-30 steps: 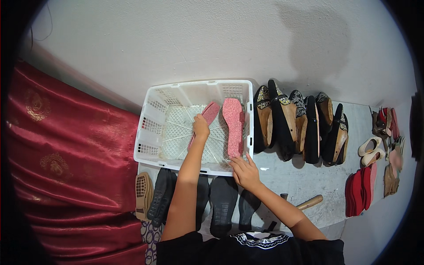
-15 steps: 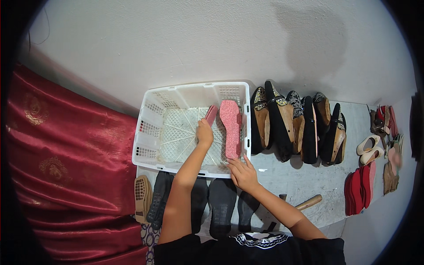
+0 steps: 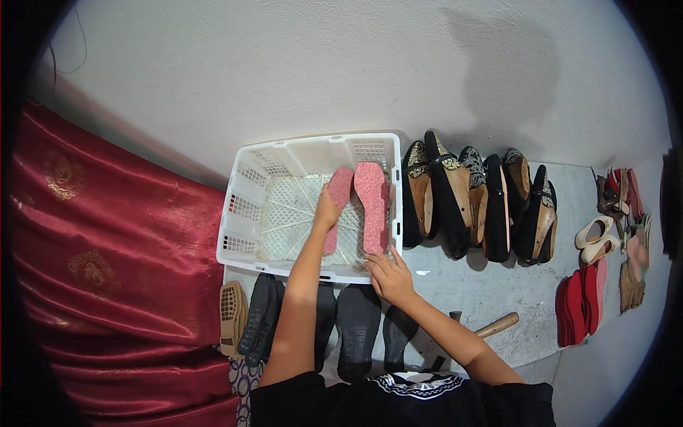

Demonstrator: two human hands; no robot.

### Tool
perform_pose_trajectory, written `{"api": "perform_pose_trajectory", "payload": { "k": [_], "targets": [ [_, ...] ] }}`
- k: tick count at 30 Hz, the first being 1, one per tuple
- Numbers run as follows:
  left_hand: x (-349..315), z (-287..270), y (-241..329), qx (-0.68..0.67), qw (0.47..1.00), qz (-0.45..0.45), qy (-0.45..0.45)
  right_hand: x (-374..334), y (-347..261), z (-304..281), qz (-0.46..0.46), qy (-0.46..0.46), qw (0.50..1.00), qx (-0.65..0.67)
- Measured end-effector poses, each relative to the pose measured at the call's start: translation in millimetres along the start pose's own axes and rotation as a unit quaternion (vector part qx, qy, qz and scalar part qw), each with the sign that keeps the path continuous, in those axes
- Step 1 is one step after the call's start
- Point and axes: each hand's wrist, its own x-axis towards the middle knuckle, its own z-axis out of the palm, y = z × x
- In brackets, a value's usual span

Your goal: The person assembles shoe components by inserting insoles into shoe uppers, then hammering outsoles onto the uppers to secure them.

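A white plastic basket (image 3: 238,191) with grid sides stands against the wall. Inside it, my left hand (image 3: 326,210) is closed around a speckled pink shoe insole (image 3: 341,186), whose lower end shows below the wrist. Just to the right, what looks like a stack of similar pink insoles (image 3: 371,203) lies along the basket's right side. My right hand (image 3: 390,277) rests over the near right corner of the basket, fingers stretched out, their tips by the heel end of that stack.
Several black shoes on wooden lasts (image 3: 466,192) stand right of the basket. Black soles (image 3: 358,331) and tan soles (image 3: 232,313) lie in front. A wooden-handled tool (image 3: 498,325), red insoles (image 3: 576,306) and cream shoes (image 3: 597,242) lie farther right. Red cloth (image 3: 121,270) hangs at left.
The insole in my left hand has turned from edge-on to showing its broad pink face, and sits a little nearer the stack. My right hand has stayed in place.
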Motion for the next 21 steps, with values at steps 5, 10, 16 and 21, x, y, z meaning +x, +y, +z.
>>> {"api": "perform_pose_trajectory", "payload": {
  "k": [5,10,16,21],
  "targets": [
    [7,2,-29,-0.113,0.988,-0.096,-0.035,0,2,-3,0.000,-0.009,1.000,0.001],
    [8,15,-42,-0.339,0.887,-0.289,-0.122,0,2,-3,0.005,-0.012,1.000,-0.006],
    [1,37,-60,-0.270,0.923,-0.260,-0.090,3,-3,0,0.021,-0.013,1.000,0.013],
    [10,41,-56,-0.170,0.953,-0.230,-0.102,1,2,-3,0.021,-0.031,0.999,-0.019]
  ]
}}
